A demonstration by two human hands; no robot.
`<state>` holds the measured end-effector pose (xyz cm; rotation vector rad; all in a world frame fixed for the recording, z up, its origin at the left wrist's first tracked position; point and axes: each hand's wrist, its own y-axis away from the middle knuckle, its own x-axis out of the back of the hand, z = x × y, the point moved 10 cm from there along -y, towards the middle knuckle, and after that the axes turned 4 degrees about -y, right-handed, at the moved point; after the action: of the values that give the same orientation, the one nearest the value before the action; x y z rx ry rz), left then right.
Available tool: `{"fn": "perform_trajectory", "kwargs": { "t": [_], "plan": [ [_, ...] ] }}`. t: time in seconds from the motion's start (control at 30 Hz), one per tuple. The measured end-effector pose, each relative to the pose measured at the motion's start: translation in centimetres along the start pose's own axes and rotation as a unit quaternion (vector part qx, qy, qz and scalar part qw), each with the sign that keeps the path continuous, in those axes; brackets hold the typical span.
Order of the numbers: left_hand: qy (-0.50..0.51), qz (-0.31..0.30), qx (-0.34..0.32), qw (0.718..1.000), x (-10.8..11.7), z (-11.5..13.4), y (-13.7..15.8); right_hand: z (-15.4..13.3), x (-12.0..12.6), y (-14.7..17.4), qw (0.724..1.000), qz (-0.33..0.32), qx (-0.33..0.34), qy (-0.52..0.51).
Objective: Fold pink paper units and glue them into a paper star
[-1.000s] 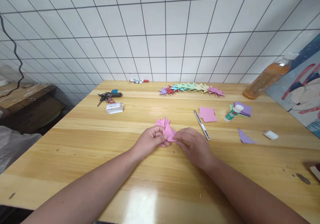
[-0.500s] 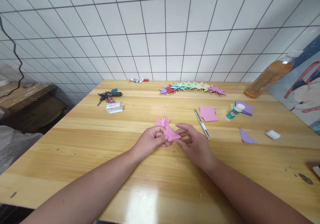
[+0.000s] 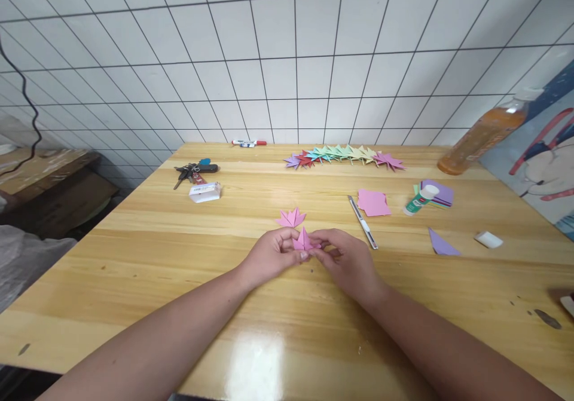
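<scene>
Between my two hands is a small pink folded paper [image 3: 303, 241], one point of it standing upright. My left hand [image 3: 275, 251] pinches its left side, thumb at the bottom edge. On the other side my right hand [image 3: 343, 256] grips the right edge between thumb and fingers. Just beyond them a second pink folded paper [image 3: 290, 217] with several points lies on the wooden table [image 3: 179, 305]. A utility knife [image 3: 363, 222] rests to the right of my right hand, beside some pink paper squares [image 3: 373, 202].
At the back lies a row of coloured folded papers [image 3: 345, 155]. To the right are a glue stick [image 3: 421, 200], a paper stack [image 3: 442, 193], a purple triangle [image 3: 442, 244], an eraser [image 3: 488, 239] and a bottle [image 3: 488, 132]. Keys [image 3: 195, 171], a small box [image 3: 205, 192] and markers [image 3: 249, 143] lie left.
My right fingers have closed in on the pink paper's right side, where they were more spread before. The paper's shape has changed, with a narrow point now upright in the middle.
</scene>
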<state>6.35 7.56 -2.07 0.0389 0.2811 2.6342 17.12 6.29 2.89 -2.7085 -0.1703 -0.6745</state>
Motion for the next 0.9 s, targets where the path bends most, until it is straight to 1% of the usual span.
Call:
{"fn": "perform_trajectory", "kwargs": {
  "t": [0.13, 0.2, 0.37, 0.47, 0.57, 0.73, 0.8, 0.9],
  "plan": [
    [-0.007, 0.029, 0.004, 1.0, 0.3, 0.2, 0.1, 2.1, 0.3, -0.1, 0.992, 0.027, -0.094, -0.077],
    [-0.004, 0.034, 0.003, 0.999, 0.3, 0.3, 0.1, 2.8, 0.2, -0.1, 0.988, 0.03, -0.122, -0.094],
    [0.001, 0.038, 0.002, 0.999, 0.4, 0.2, 0.0, 3.9, -0.6, 0.2, 0.974, 0.005, -0.181, -0.137],
    [-0.012, 0.042, 0.006, 0.999, 0.4, 0.1, 0.0, 4.4, -1.0, 0.4, 0.968, -0.012, -0.211, -0.138],
    [-0.023, 0.043, 0.0, 0.999, 0.5, 0.2, 0.0, 4.0, -0.9, 0.3, 0.973, -0.014, -0.197, -0.118],
    [-0.028, 0.04, -0.006, 0.999, 0.6, 0.1, -0.1, 2.4, 0.4, -0.1, 0.992, 0.03, -0.113, -0.041],
    [-0.029, 0.039, -0.004, 0.999, 0.5, 0.0, -0.1, 1.8, 0.7, -0.1, 0.996, 0.037, -0.081, -0.028],
    [-0.025, 0.04, -0.007, 0.999, 0.5, 0.2, -0.1, 1.4, 0.8, -0.1, 0.997, 0.041, -0.055, -0.016]
  ]
}}
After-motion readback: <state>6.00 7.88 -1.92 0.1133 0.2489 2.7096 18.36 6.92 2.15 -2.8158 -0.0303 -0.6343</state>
